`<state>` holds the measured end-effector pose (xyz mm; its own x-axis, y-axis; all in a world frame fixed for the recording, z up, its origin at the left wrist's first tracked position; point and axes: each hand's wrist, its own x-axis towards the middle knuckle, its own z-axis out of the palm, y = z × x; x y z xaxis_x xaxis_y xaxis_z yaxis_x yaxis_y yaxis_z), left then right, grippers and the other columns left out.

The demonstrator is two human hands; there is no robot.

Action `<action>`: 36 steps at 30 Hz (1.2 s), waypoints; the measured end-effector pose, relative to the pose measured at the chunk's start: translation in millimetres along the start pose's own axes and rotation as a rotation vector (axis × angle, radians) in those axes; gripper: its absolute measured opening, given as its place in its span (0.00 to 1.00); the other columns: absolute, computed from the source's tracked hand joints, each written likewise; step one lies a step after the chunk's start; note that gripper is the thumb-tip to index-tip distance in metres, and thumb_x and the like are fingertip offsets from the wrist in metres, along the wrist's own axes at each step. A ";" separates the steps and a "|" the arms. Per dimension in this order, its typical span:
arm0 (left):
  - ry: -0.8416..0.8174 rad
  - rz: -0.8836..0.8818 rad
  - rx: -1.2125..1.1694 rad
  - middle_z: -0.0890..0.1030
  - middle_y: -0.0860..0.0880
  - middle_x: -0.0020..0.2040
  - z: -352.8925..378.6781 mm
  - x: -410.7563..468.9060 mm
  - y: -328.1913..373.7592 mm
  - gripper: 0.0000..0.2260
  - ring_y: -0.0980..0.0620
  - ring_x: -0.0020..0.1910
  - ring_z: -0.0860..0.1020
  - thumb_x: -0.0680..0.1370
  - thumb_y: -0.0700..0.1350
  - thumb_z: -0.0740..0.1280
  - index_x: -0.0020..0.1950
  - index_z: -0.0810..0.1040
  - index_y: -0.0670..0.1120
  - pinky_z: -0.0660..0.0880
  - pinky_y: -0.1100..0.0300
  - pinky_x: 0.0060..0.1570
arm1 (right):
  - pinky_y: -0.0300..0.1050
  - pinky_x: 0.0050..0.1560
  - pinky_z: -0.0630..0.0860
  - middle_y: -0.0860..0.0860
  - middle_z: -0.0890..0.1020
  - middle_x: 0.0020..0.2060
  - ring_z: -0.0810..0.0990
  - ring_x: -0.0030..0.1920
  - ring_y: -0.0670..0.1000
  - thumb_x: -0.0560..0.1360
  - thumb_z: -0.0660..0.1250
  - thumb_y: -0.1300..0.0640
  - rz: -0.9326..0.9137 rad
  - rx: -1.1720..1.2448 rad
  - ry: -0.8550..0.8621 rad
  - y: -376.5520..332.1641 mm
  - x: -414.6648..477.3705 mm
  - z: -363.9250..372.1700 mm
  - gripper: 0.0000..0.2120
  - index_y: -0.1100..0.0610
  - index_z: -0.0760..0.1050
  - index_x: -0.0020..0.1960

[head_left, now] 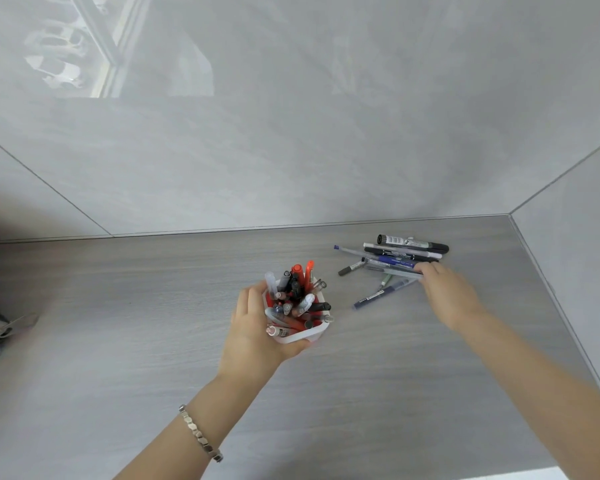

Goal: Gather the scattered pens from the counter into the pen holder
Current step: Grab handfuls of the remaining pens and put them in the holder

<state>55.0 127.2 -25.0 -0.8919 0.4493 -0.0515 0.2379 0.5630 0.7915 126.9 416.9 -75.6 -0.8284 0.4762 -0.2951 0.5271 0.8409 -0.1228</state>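
Observation:
A white and red pen holder [314, 333] stands near the middle of the grey counter, packed with several pens and markers. My left hand [253, 327] is wrapped around its left side and base. To the right lies a pile of several loose pens [395, 261], topped at the back by a thick black and white marker [413, 242]. My right hand [447, 292] rests on the pile's right edge, fingertips touching a grey pen [392, 271]. Whether the fingers grip it is unclear because of blur.
The counter [153, 306] meets glossy grey walls at the back and right, forming a corner [508, 214] behind the pile. A dark grey object with a metal clip [0, 329] lies at the left edge. A bracelet sits on my left wrist.

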 end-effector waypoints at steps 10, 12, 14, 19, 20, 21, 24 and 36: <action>-0.030 -0.018 -0.009 0.66 0.53 0.53 0.2 -0.3 -4.6 0.39 0.49 0.61 0.69 0.58 0.51 0.78 0.63 0.67 0.40 0.70 0.54 0.61 | 0.44 0.37 0.68 0.47 0.70 0.27 0.69 0.30 0.47 0.77 0.53 0.46 -0.221 0.544 -0.062 -57.3 -99.4 -77.6 0.10 0.31 0.67 0.52; -0.030 -0.017 -0.010 0.66 0.53 0.53 1.1 -0.1 -8.4 0.38 0.50 0.61 0.69 0.58 0.47 0.79 0.64 0.66 0.41 0.69 0.54 0.62 | 0.29 0.36 0.67 0.38 0.78 0.27 0.74 0.31 0.38 0.76 0.59 0.52 -0.214 0.546 -0.102 -68.5 -111.1 -92.3 0.14 0.32 0.68 0.54; -0.028 -0.013 -0.013 0.66 0.54 0.52 2.2 0.1 -10.8 0.38 0.53 0.59 0.68 0.59 0.47 0.78 0.64 0.66 0.41 0.68 0.59 0.60 | 0.22 0.40 0.67 0.30 0.78 0.31 0.74 0.38 0.29 0.76 0.61 0.54 -0.221 0.470 -0.123 -77.9 -117.9 -100.7 0.15 0.39 0.71 0.60; -0.016 -0.002 -0.001 0.67 0.55 0.52 4.8 1.2 -18.4 0.39 0.55 0.58 0.67 0.58 0.51 0.78 0.64 0.66 0.44 0.66 0.63 0.58 | 0.36 0.45 0.69 0.46 0.77 0.48 0.74 0.45 0.43 0.78 0.55 0.53 -0.288 0.210 -0.201 -109.4 -128.7 -120.5 0.15 0.46 0.70 0.63; -0.019 -0.008 -0.004 0.67 0.55 0.53 5.6 1.5 -19.8 0.39 0.56 0.57 0.67 0.57 0.53 0.77 0.64 0.66 0.44 0.67 0.62 0.57 | 0.43 0.48 0.71 0.48 0.77 0.48 0.75 0.47 0.48 0.79 0.54 0.53 -0.282 0.145 -0.197 -116.5 -129.5 -123.1 0.13 0.47 0.71 0.61; -0.022 -0.016 -0.013 0.67 0.54 0.53 5.9 1.3 -20.1 0.39 0.57 0.56 0.67 0.57 0.55 0.76 0.63 0.66 0.45 0.68 0.62 0.57 | 0.48 0.48 0.73 0.50 0.76 0.46 0.75 0.48 0.52 0.79 0.53 0.53 -0.271 0.075 -0.193 -123.9 -129.8 -124.7 0.12 0.49 0.72 0.56; -0.038 -0.031 -0.022 0.69 0.52 0.55 6.1 1.8 -20.2 0.39 0.55 0.58 0.67 0.56 0.53 0.77 0.64 0.66 0.45 0.69 0.59 0.59 | 0.47 0.35 0.69 0.51 0.68 0.37 0.73 0.43 0.58 0.77 0.54 0.59 -0.249 -0.150 -0.166 -143.8 -120.3 -117.9 0.07 0.55 0.67 0.42; -0.027 -0.050 -0.006 0.71 0.50 0.56 12.2 3.8 -31.1 0.39 0.52 0.58 0.68 0.56 0.53 0.78 0.63 0.67 0.47 0.69 0.62 0.54 | 0.39 0.49 0.66 0.51 0.84 0.50 0.70 0.49 0.47 0.76 0.56 0.53 -0.392 0.371 0.475 -167.7 -85.9 -31.5 0.15 0.56 0.77 0.56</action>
<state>48.9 119.9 -57.3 -0.8916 0.4398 -0.1074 0.1914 0.5812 0.7909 103.8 243.1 0.2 -0.9183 0.2890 0.2706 0.1341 0.8701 -0.4743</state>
